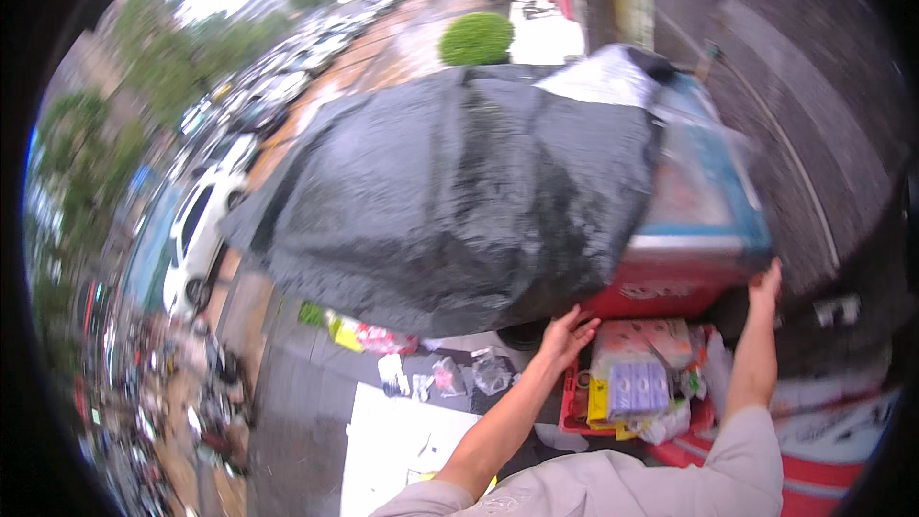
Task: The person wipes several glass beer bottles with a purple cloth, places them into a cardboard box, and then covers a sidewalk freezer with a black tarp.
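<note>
A red chest freezer (660, 289) with a blue-green rim and a clear top stands before me. Wet dark plastic sheeting (445, 194) lies over much of it and spreads to the left. My left hand (568, 336) is at the freezer's lower left front, fingers apart, beside the sheet's lower edge; whether it touches either is unclear. My right hand (766, 283) is at the freezer's right front corner, its fingers partly hidden. Between my forearms a red crate (572, 402) holds purple packs (637, 388), a pinkish box and plastic bags.
Small plastic-wrapped items (449, 377) lie on the dark paving left of my left forearm, near a white board (402, 438). A dark wall (811, 122) runs along the right. Round bushes (477, 39), parked cars (197, 230) and motorbikes are farther off.
</note>
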The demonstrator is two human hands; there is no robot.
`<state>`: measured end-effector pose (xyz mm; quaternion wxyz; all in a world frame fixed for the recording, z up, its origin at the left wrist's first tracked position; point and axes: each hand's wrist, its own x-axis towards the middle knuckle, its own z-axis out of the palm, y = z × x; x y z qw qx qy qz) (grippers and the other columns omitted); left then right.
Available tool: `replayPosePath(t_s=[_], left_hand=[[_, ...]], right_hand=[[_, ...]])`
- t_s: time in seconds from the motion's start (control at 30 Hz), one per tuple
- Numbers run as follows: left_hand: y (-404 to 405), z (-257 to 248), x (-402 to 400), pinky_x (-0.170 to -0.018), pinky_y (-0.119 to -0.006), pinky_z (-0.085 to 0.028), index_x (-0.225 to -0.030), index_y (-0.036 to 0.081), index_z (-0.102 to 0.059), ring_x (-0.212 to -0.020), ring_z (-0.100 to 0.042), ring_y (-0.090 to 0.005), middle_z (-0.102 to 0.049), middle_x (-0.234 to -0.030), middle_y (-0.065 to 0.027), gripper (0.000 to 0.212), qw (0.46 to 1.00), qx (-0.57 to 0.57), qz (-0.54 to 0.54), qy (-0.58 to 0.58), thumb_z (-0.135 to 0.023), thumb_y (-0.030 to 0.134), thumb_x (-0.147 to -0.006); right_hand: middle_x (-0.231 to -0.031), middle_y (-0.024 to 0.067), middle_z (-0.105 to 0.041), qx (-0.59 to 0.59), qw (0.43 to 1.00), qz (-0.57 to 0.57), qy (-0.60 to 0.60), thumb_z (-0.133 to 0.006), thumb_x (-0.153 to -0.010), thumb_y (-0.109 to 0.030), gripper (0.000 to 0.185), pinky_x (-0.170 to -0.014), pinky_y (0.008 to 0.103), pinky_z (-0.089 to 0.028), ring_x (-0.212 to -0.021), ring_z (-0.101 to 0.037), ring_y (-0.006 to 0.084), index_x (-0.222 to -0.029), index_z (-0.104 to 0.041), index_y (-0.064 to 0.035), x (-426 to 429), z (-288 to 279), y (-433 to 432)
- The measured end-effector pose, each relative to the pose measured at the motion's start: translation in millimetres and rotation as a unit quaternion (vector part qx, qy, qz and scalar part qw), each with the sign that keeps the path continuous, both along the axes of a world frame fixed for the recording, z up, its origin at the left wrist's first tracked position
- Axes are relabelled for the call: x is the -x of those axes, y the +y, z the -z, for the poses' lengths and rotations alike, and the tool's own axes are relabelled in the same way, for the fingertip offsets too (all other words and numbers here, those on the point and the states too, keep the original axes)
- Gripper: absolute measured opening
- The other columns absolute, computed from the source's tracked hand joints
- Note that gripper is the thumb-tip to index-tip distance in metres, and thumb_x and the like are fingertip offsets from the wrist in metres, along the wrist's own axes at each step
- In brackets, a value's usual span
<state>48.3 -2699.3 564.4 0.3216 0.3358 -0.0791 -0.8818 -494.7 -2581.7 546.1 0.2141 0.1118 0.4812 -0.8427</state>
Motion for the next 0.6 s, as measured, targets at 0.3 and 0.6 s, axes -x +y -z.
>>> replayPosePath(t_s=[0.3,0.6], left_hand=[[7,-22,-62,-0.084,-0.036,-0.045,-0.102,0.014,-0.066,-0.099,-0.061,-0.0227,-0.068,-0.107,-0.0042,0.018,0.986,0.052,-0.137,0.081,-0.07,0.026,-0.089],[-21,-131,-50,-0.094,-0.046,-0.048,-0.123,0.007,-0.061,-0.108,-0.063,-0.0265,-0.067,-0.118,-0.0093,0.034,0.954,0.233,-0.187,0.031,-0.063,0.024,-0.094]], right_hand=[[-0.093,0.0036,-0.056,0.105,0.983,-0.13,-0.075,-0.068,-0.089,-0.048,0.039,-0.066,0.0312,-0.049,-0.078,-0.054,0.0172,-0.104,-0.061,-0.012,-149,-5,-9],[-0.076,0.0001,-0.06,0.088,0.97,-0.225,0.005,-0.061,-0.096,-0.033,0.021,-0.058,0.0274,-0.043,-0.067,-0.054,0.0139,-0.087,-0.061,-0.0137,-131,-21,-9]])
